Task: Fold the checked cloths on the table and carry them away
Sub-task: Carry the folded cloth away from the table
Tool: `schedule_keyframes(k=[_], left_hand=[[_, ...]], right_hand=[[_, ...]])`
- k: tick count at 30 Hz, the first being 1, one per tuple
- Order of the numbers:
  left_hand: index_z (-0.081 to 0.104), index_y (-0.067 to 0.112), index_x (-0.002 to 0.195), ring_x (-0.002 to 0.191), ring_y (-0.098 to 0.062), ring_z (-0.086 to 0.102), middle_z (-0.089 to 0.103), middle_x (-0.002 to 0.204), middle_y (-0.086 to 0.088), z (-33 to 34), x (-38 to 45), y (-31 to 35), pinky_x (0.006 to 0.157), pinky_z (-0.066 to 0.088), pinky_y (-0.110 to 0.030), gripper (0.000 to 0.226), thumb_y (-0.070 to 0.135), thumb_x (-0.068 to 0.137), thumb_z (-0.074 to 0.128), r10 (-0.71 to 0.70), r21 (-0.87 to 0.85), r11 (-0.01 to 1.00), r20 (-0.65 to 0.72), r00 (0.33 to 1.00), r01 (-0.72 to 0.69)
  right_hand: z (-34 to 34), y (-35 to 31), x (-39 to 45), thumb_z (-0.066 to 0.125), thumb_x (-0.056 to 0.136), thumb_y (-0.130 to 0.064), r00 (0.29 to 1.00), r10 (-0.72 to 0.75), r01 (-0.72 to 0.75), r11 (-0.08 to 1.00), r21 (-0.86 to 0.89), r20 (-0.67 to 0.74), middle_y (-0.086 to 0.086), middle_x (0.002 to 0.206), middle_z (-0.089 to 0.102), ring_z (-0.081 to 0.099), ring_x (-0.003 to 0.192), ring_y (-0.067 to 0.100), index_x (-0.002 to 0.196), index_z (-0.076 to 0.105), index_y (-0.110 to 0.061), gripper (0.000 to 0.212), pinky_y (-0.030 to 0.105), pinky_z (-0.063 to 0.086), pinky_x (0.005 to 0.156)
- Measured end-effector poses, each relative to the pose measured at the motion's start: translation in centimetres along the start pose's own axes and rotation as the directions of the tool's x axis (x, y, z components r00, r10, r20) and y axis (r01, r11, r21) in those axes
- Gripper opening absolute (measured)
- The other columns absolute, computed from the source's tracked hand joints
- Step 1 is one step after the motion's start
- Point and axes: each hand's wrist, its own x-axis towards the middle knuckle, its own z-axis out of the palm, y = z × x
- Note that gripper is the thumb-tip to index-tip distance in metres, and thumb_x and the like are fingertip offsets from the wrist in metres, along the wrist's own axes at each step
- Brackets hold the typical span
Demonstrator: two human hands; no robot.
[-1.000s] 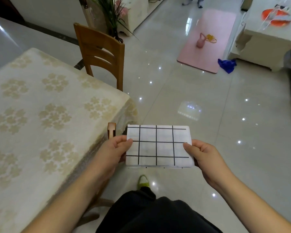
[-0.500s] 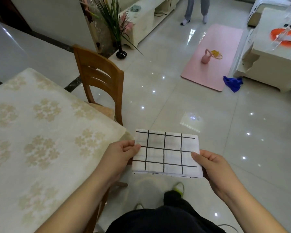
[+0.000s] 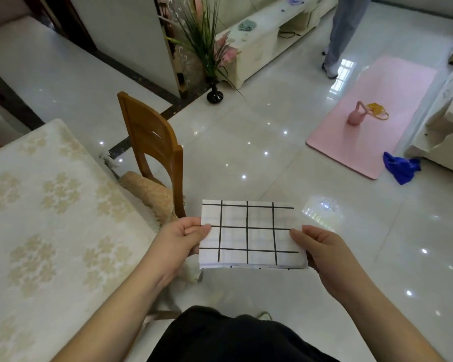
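Legible text, labels, brands, numbers: none. The folded checked cloth [image 3: 250,235] between my fingers bears only black grid lines; the tabletop [image 3: 50,218] covering to my left bears only a pale floral pattern.

Folded white checked cloth [image 3: 250,235], black grid lines, flat, held above floor

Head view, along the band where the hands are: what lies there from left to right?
Table → left hand → checked cloth → right hand → bare glossy floor.
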Motion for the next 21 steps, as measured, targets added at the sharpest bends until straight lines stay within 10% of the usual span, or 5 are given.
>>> schedule_keyframes(k=[5,10,21], left_hand=[[0.077,0.016,0.092,0.064,-0.024,0.042,0.054,0.079,-0.018,0.0,4.1,1.7,0.056,0.045,-0.020,0.015,0.016,0.093,0.062,-0.033,-0.041,0.999,-0.102,0.994,0.029],[0.070,0.005,0.100,0.062,-0.012,0.066,0.073,0.081,-0.011,-1.9,10.1,3.8,0.052,0.052,-0.019,0.017,0.012,0.098,0.054,-0.057,-0.137,0.990,-0.168,0.984,0.034],[0.071,0.021,0.101,0.098,-0.035,0.070,0.073,0.103,-0.013,-6.2,23.0,10.2,0.091,0.054,-0.054,0.013,0.024,0.095,0.060,-0.088,-0.140,0.989,-0.228,0.970,0.057]], right_hand=[[0.4,-3.6,5.8,0.056,0.097,-0.013,0.998,-0.007,0.010,0.999,-0.039,0.058,0.007,0.097,0.077,0.073,0.087,0.021,0.104,0.073,-0.008,0.019,0.023,0.055,0.065],[2.8,-7.0,12.8,0.055,0.097,-0.013,0.996,-0.013,0.023,0.994,-0.108,0.089,0.003,0.096,0.077,0.073,0.085,0.014,0.104,0.071,-0.011,0.018,0.020,0.054,0.064],[8.1,-15.3,25.1,0.058,0.096,-0.015,0.998,-0.017,0.028,0.987,-0.159,0.068,0.008,0.098,0.076,0.072,0.091,0.025,0.104,0.071,-0.010,0.017,0.040,0.057,0.084]])
